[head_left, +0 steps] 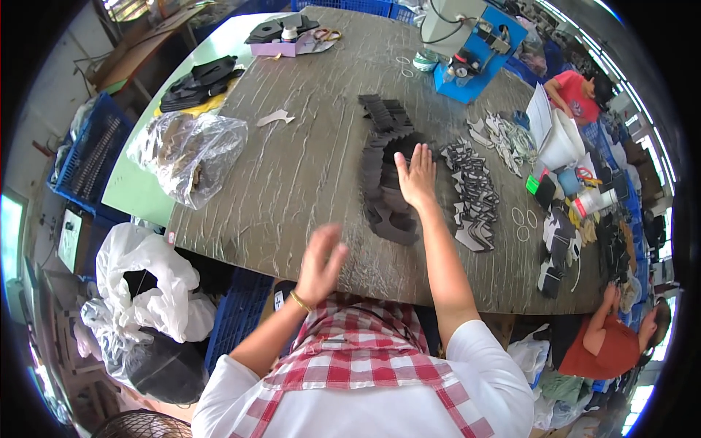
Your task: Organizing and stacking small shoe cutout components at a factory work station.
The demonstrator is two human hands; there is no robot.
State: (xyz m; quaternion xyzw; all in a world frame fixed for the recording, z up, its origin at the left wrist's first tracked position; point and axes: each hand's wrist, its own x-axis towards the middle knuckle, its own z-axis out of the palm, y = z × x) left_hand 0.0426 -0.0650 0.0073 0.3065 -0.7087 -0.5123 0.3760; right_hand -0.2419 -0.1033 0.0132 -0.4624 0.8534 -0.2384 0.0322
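Note:
My right hand (417,179) is open, its fingers stretched out. It lies over the right side of a long, curved row of dark, thin cut pieces (380,197), stacked overlapping on the worktable (292,175). Part of the row is hidden beneath that hand. Nearer to me, my left hand (321,266) hovers by the table's front edge, slightly blurred, with the thumb apart from the fingers and nothing in it. Just right of my right hand runs a second row of small grey and black angular pieces (475,193).
A blue machine (467,73) stands at the far right. Clear plastic bags (193,153) and black pieces (201,82) lie at the left. Light scraps (505,140), a white tub (561,142) and rings (522,225) occupy the right. Two people work there.

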